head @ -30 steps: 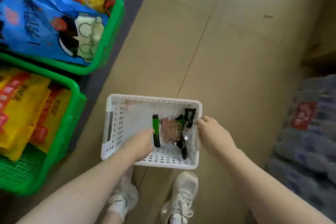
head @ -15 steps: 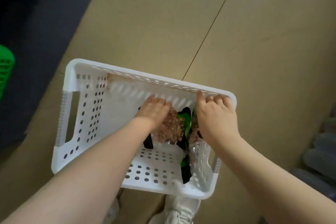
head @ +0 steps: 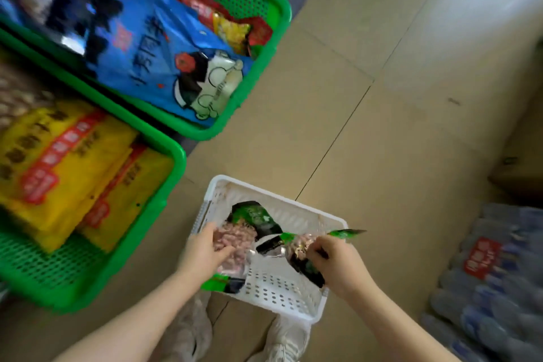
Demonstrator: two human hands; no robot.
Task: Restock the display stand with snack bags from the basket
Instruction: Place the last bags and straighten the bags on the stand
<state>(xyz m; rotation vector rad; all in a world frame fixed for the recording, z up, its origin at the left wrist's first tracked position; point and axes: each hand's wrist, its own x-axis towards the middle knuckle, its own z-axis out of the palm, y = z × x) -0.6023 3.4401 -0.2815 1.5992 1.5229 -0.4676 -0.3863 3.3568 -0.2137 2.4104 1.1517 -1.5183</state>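
a white perforated basket (head: pixel 273 291) sits on the tan floor (head: pixel 338 103) just in front of the person's shoes (head: pixel 286 338). the left hand (head: pixel 205 250) curls round a snack bag (head: pixel 238 232) with a green and black top and a clear window showing pinkish pieces; this bag lies over the basket's left rim, its lower green end hanging past the near left edge. the right hand (head: pixel 338 261) grips a second bag of the same kind (head: pixel 302 250) above the basket's right side, with a green corner sticking out past the right rim. the two bags are just beside each other near the basket's middle, though blur hides whether they touch.

to the left stand two green mesh trays of the display stand. the nearer tray (head: pixel 123 258) holds yellow packets (head: pixel 67 173) stacked against its far left side. the farther tray (head: pixel 273 47) holds a large blue bag (head: pixel 164 62) with a cartoon figure, and red and yellow packets (head: pixel 232 26) at its far right corner. wrapped water bottles (head: pixel 493 279) lie at the floor's right edge.
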